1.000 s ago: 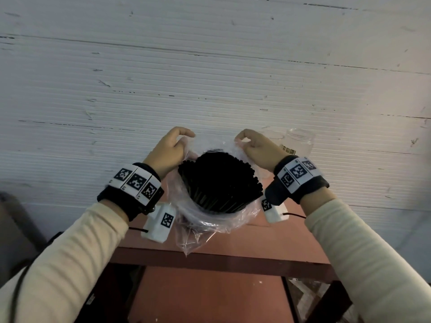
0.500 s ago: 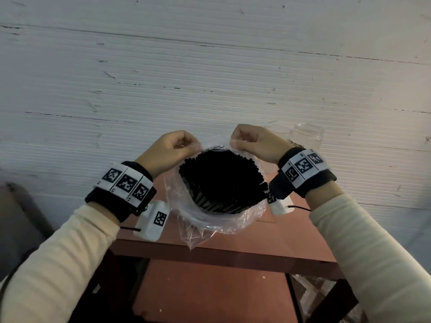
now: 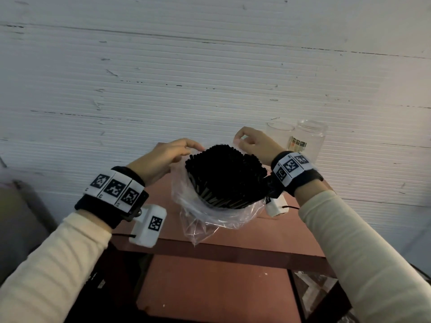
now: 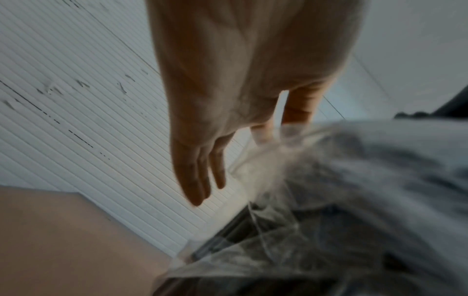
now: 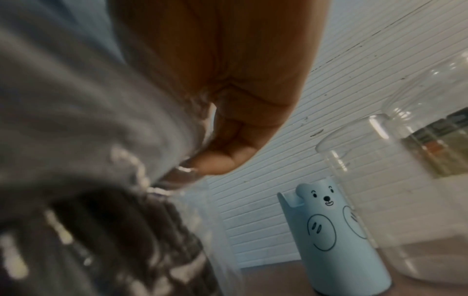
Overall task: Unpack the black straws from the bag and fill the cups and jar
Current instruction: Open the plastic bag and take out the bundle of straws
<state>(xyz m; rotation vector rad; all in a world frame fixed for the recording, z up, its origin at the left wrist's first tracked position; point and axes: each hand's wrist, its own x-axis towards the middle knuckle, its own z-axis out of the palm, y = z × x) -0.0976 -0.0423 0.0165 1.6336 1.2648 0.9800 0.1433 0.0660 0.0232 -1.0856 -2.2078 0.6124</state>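
A thick bundle of black straws (image 3: 225, 176) stands upright in a clear plastic bag (image 3: 217, 217), held above the reddish table (image 3: 286, 236). My left hand (image 3: 190, 149) pinches the bag's rim at the far left of the bundle. In the left wrist view thumb and forefinger pinch the rim of the bag (image 4: 286, 130) while the other fingers (image 4: 195, 180) hang straight. My right hand (image 3: 239, 139) pinches the rim at the far right, fingers curled on the plastic (image 5: 192, 170). A clear cup (image 3: 279, 134) and a clear jar (image 3: 310, 143) stand behind my right hand, both without straws.
A light blue cup with a bear face (image 5: 334, 230) stands on the table by the clear cup (image 5: 367, 170) and the labelled jar (image 5: 430, 130). A white ribbed wall (image 3: 210, 78) closes the back. The table's front edge (image 3: 221, 250) lies below the bag.
Both hands have drawn closer together behind the bundle, still pinching the rim. The bag's rim sits lower around the straws, so their tips stand more exposed.
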